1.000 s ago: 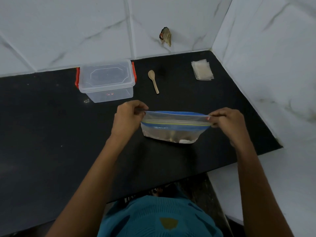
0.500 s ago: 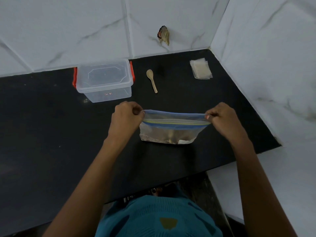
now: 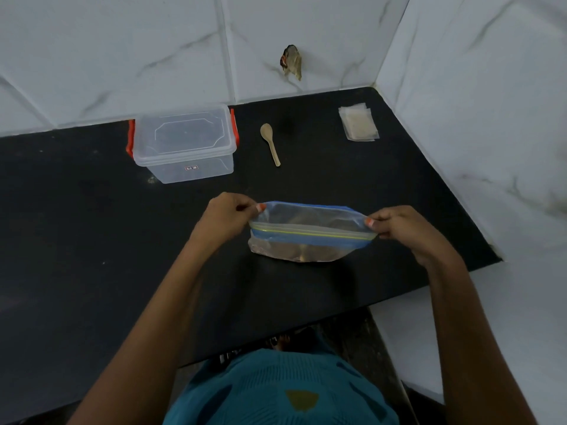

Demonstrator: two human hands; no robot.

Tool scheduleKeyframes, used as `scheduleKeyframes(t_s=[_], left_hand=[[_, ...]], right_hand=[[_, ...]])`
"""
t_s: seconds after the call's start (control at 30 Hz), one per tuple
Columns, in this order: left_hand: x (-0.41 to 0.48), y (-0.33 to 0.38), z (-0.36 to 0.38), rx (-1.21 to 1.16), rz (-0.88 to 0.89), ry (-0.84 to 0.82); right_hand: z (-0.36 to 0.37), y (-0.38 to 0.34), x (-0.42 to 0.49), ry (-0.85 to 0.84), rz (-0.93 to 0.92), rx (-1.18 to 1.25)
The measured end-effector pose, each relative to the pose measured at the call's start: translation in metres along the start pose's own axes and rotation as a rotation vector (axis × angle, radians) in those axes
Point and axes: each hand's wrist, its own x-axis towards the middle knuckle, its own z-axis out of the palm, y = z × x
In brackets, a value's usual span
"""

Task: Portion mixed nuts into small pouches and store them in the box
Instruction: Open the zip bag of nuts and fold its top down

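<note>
A clear zip bag (image 3: 306, 231) with a blue top band and nuts at its bottom stands on the black counter (image 3: 92, 240). My left hand (image 3: 225, 217) pinches the bag's left top corner and my right hand (image 3: 399, 230) pinches its right top corner. The mouth of the bag gapes open between them. A clear plastic box (image 3: 184, 142) with its lid on and red clips sits at the back left. A small wooden spoon (image 3: 270, 142) lies to the right of the box. A stack of small clear pouches (image 3: 359, 125) lies at the back right.
White marbled tile walls (image 3: 475, 87) close the counter at the back and on the right. A small crumpled scrap (image 3: 291, 61) hangs on the back wall. The counter's front edge runs just before my body, and a white ledge (image 3: 506, 302) lies lower right.
The bag's mouth has been pulled wider open between my two hands. Both hands keep their hold on the corners.
</note>
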Motion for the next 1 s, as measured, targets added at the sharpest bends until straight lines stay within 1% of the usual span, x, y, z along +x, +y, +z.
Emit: scheduleKeyframes(t_s=[0.07,0.1,0.17,0.2,0.27,0.33,0.4,0.5,0.57,0.63,0.73,0.87,0.93,1.0], left_hand=[[0.000,0.000,-0.004,-0.148,-0.075,-0.149],[0.000,0.000,-0.005,-0.224,-0.113,-0.205],[0.001,-0.002,-0.005,-0.438,-0.205,-0.263],[0.002,-0.004,-0.003,-0.582,-0.262,-0.271],[0.003,-0.008,0.003,-0.856,-0.371,-0.261],[0.004,-0.011,0.011,-1.053,-0.423,-0.245],[0.006,-0.012,0.015,-1.171,-0.436,-0.241],[0.006,-0.011,0.012,-1.198,-0.408,-0.319],[0.005,-0.010,0.009,-1.167,-0.390,-0.382],[0.006,-0.009,0.007,-1.119,-0.386,-0.398],[0.008,-0.007,0.007,-1.025,-0.390,-0.331],[0.006,-0.003,0.008,-0.899,-0.399,-0.166],[0.004,0.001,0.009,-0.857,-0.401,-0.110],[0.003,0.003,0.011,-0.859,-0.422,-0.091]], right_hand=[[-0.004,0.001,0.002,-0.114,0.063,0.084],[-0.005,0.002,0.004,-0.142,0.093,0.171],[-0.005,0.008,0.010,-0.156,0.175,0.451],[-0.004,0.012,0.013,-0.170,0.216,0.621],[0.001,0.020,0.018,-0.207,0.272,0.885],[0.005,0.028,0.022,-0.242,0.287,1.042],[0.007,0.032,0.024,-0.250,0.261,1.110],[0.007,0.030,0.024,-0.259,0.228,1.149],[0.006,0.025,0.020,-0.248,0.227,1.154],[0.003,0.022,0.017,-0.263,0.239,1.136],[-0.002,0.022,0.017,-0.234,0.254,1.050],[-0.006,0.020,0.016,-0.189,0.229,0.948],[-0.008,0.019,0.015,-0.145,0.228,0.936],[-0.009,0.020,0.014,-0.123,0.237,0.991]])
